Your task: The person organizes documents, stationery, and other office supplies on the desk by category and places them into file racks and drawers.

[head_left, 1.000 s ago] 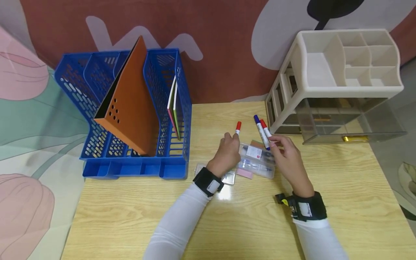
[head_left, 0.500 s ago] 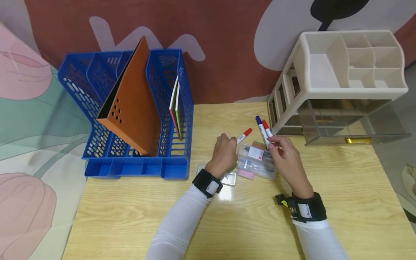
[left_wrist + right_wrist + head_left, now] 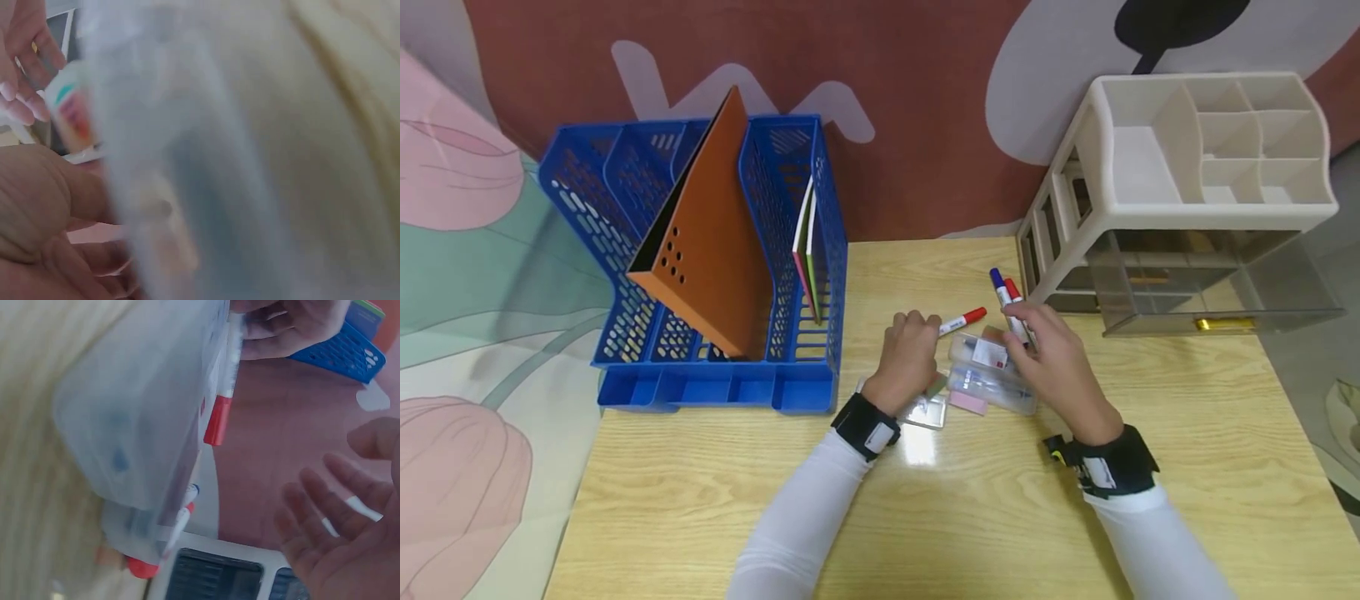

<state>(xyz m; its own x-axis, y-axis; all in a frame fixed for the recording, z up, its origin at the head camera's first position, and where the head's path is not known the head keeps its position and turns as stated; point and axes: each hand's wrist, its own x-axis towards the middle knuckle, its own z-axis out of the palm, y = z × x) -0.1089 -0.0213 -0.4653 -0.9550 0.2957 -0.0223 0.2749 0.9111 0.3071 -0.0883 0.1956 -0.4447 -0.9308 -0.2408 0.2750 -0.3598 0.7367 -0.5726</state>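
Red and white plastic makes up the red-capped marker (image 3: 961, 322), whose barrel comes out of the left hand (image 3: 908, 358) with the cap pointing away to the right. The left hand's fingers are curled on the covered end; the head view hides which fingertips press there. The marker lies just beyond the clear plastic cases (image 3: 988, 386), and I cannot tell whether it touches the table (image 3: 970, 517).

It should be light and stiff, hardly fragile, but its smooth round barrel would likely roll or turn under a loose pinch. Mid-barrel seems the best place to take hold, near the balance; gripping by the cap alone risks pulling it off.

Fingers spread and holding nothing in its own wrist view, the right hand (image 3: 1060, 367) hovers by the blue-capped marker (image 3: 1000, 287) and a second red-capped marker (image 3: 1011, 288), which lie side by side next to the cream drawer unit (image 3: 1217, 213). Being so close together, these two could knock each other, so a pinch from above across one barrel looks safer than a sideways push. The cases look thin-walled and slick, probably rigid enough to lift by the long edges, though squeezing their broad faces might flex them.
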